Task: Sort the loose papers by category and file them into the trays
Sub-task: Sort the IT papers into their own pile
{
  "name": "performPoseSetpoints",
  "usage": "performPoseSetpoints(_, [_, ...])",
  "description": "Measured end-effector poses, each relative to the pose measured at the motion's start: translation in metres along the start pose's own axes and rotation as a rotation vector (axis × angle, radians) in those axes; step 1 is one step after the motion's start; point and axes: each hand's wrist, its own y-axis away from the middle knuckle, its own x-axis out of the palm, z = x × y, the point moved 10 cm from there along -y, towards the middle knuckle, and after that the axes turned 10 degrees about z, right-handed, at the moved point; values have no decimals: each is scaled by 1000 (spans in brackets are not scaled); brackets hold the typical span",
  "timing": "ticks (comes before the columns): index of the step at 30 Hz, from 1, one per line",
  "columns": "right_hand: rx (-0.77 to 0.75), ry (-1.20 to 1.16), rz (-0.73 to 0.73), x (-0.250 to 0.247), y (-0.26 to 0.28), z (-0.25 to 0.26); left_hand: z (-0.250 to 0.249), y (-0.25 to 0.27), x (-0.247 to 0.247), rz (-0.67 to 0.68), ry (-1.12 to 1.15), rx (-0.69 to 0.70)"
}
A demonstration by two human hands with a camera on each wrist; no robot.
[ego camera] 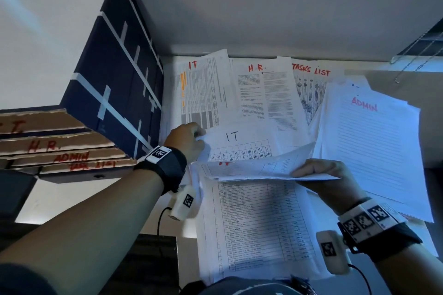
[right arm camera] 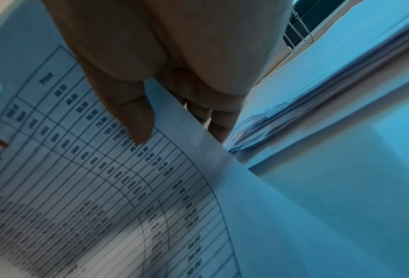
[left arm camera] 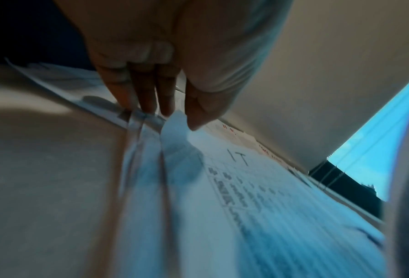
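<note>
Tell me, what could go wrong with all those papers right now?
The right hand pinches only the edge of a bending price sheet, so it might crease or slip. The left hand lifts a corner of the black-marked IT sheet; neighbouring sheets could come along. The desk piles overlap, with the H.R. pile partly over the TASKS LIST pile, so categories could mix.

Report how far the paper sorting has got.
Done: the papers lie fanned in labelled piles, IT pile, H.R. pile, TASKS LIST pile and ADMIN pile.
In hand: the right hand pinches a price table sheet; the left hand grips a black-lettered IT sheet.
Left: no paper shows in the labelled trays.
</note>
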Motion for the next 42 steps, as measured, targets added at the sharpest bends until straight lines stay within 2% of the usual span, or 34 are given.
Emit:
performPoseSetpoints(3, [8, -36, -1, -1, 0, -5, -2, 3, -2, -32, -160, -4])
performPoseSetpoints(5, [13, -18, 1, -2, 0, -10, -5, 1, -1, 5, -309, -27])
performPoseSetpoints(7, [20, 36, -2, -4, 1, -11, -15, 5, -2, -7, -401, 13])
performPoseSetpoints(10, [20, 61, 2, -1, 3, -7, -47, 29, -14, -234, -368, 317])
performPoseSetpoints(11, [21, 47, -3, -1, 3, -8, -54, 38, -16, -281, -276, 429])
performPoseSetpoints(12, [18, 23, -7, -2, 4, -8, -59, 44, -14, -221, -146, 472])
performPoseSetpoints(15, [28, 26, -66, -12, 4, -17, -56, 62, -11, -42, 369, 349])
performPoseSetpoints(17, [50, 26, -96, -17, 5, -23, -59, 84, -13, 1, 561, 357])
performPoseSetpoints(21, [16, -246, -101, -17, 2, -28, -64, 118, 1, 133, 660, 411])
performPoseSetpoints(24, [74, -205, -39, -10, 3, -32, -71, 124, 12, 273, 722, 433])
performPoseSetpoints(25, [83, -158, -30, -9, 3, -30, -72, 122, 14, 320, 766, 423])
performPoseSetpoints(27, [64, -82, -42, -9, 1, -27, -68, 110, 18, 417, 1028, 315])
performPoseSetpoints(29, [56, 19, -80, -15, 0, -25, -46, 85, 21, 365, 1247, 127])
performPoseSetpoints(30, [52, 42, -99, -17, 0, -21, -30, 69, 18, 257, 1167, 29])
performPoseSetpoints(31, [33, 27, -95, -17, 1, -20, -14, 54, 10, 132, 921, -56])
performPoseSetpoints(32, [11, -20, -71, -16, 1, -20, -5, 42, 0, 54, 576, -108])
performPoseSetpoints(33, [-16, -60, -45, -14, 3, -18, -1, 33, -1, 48, 268, -153])
performPoseSetpoints(34, [-34, -78, -23, -13, 4, -18, -1, 25, 3, 75, 64, -177])
performPoseSetpoints(35, [-51, -85, 5, -11, 4, -16, 0, 20, 7, 108, -47, -197])
performPoseSetpoints(38, [-80, -94, 5, -10, 1, -17, 1, 8, 9, 83, -65, -222])
performPoseSetpoints(42, [-68, -99, 30, -6, -2, -27, 5, 2, 6, 5, 135, -230])
